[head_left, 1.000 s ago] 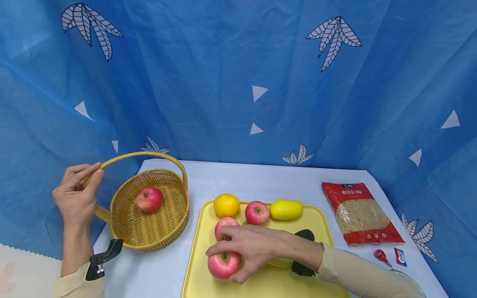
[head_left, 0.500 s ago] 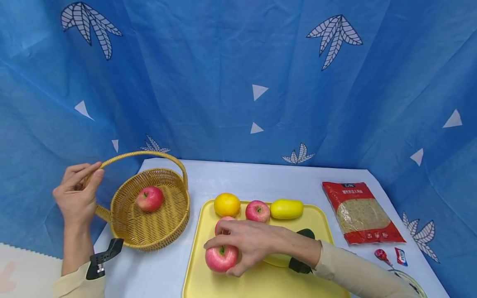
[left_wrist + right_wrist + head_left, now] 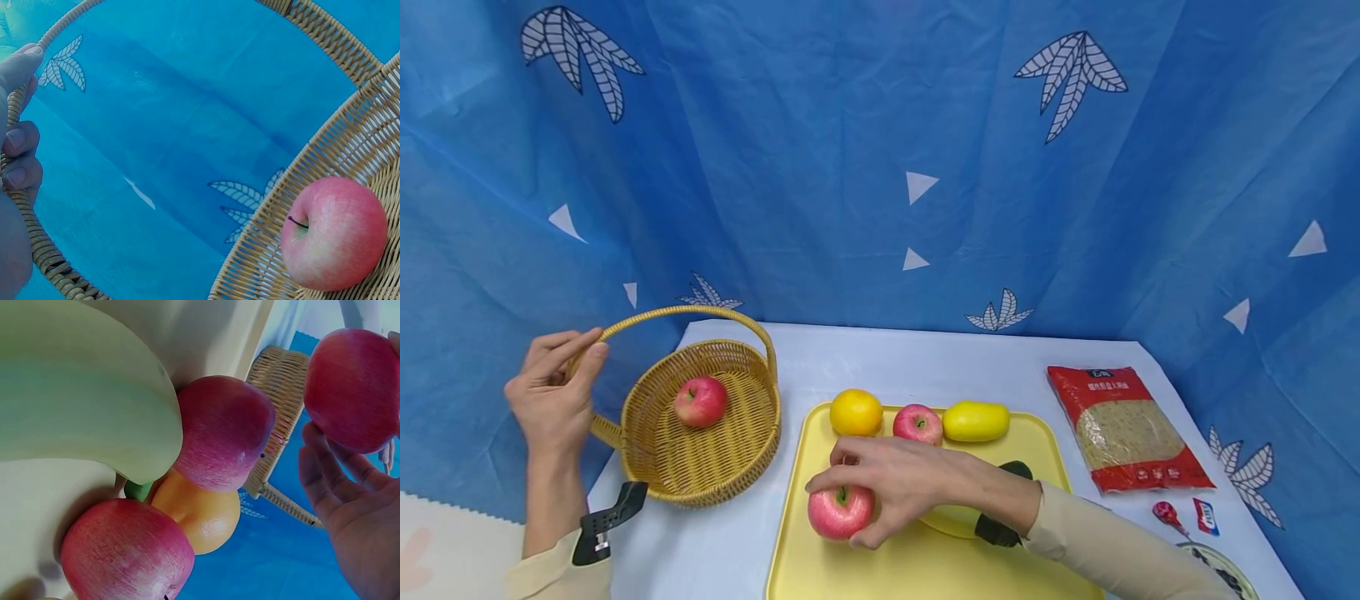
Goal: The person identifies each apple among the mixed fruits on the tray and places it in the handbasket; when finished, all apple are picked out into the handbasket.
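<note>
My left hand (image 3: 553, 392) grips the handle (image 3: 677, 311) of a wicker basket (image 3: 715, 493), thumb and fingers curled round it. Inside the basket lies one red apple (image 3: 702, 402), also visible in the left wrist view. Over the left part of a yellow tray (image 3: 850, 579), my right hand (image 3: 910, 479) holds another apple (image 3: 838, 517) between thumb and fingers. The right wrist view shows this held apple (image 3: 353, 390) raised apart from two tray apples, a nearer one (image 3: 128, 550) and a farther one (image 3: 225, 431). An orange (image 3: 197, 509) sits between those two.
On the tray are also a yellow oblong fruit (image 3: 976, 422) and a pale green long vegetable (image 3: 87, 394), partly under my right arm. Right of the tray lie a red food bag (image 3: 1131, 429), a lollipop (image 3: 1167, 513), a small packet (image 3: 1206, 517) and a plate's edge (image 3: 1246, 583).
My right hand has moved slightly left and farther from me with its apple, now covering the tray apple behind it. The left hand and the basket have stayed put.
</note>
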A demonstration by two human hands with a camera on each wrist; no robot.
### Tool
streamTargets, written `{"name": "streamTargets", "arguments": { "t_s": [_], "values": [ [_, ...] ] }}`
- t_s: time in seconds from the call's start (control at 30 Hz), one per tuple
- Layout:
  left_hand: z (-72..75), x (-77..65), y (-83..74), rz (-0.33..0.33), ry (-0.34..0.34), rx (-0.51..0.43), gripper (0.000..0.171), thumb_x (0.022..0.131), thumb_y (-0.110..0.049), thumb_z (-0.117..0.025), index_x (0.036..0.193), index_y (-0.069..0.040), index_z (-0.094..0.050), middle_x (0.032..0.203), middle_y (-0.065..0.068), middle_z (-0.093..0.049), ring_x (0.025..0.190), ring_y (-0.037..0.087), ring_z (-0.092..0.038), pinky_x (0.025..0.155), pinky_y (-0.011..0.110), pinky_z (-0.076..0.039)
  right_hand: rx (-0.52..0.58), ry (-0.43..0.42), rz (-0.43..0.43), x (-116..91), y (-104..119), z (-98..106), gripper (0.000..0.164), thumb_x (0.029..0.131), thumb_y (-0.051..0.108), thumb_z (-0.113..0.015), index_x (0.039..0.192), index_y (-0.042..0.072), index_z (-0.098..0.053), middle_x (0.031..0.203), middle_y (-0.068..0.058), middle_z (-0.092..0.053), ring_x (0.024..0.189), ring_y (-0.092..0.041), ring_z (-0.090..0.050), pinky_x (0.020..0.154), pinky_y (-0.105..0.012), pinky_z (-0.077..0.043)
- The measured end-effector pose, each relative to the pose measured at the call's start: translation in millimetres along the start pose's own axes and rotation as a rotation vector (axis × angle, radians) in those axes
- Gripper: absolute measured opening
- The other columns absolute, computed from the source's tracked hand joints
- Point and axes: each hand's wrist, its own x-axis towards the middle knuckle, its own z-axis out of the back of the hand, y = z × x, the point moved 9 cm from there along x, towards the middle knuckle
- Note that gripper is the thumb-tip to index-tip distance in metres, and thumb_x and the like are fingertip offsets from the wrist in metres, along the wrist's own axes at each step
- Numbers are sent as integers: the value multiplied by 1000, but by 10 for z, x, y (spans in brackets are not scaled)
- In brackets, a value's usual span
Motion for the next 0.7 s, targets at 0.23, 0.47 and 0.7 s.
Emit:
{"name": "streamTargets", "arguments": {
  "t_s": [0.23,0.47,0.7],
  "values": [
    [0,1,-3,-1,0,-5,20,87,11,-71,107,16,-71,98,-3,-66,92,10,-57,69,11,-47,21,-9,-11,34,-12,5,69,82,56,-73,144,43,-47,124,8,-49,97,-1,-48,79,-8,-39],
    [-1,1,-3,-8,1,-10,21,87,11,-71,107,17,-70,98,-3,-66,92,10,-57,68,11,-47,70,-3,-50,74,-71,44,67,84,58,-70,145,45,-46,124,10,-47,99,-2,-49,79,-8,-42],
    [-3,-5,-4,-13,2,-2,20,87,11,-71,107,16,-71,98,-4,-66,92,9,-57,68,10,-47,70,8,-85,115,-128,76,68,84,62,-68,145,47,-44,125,10,-47,101,-2,-49,77,-10,-45]
  ]
}}
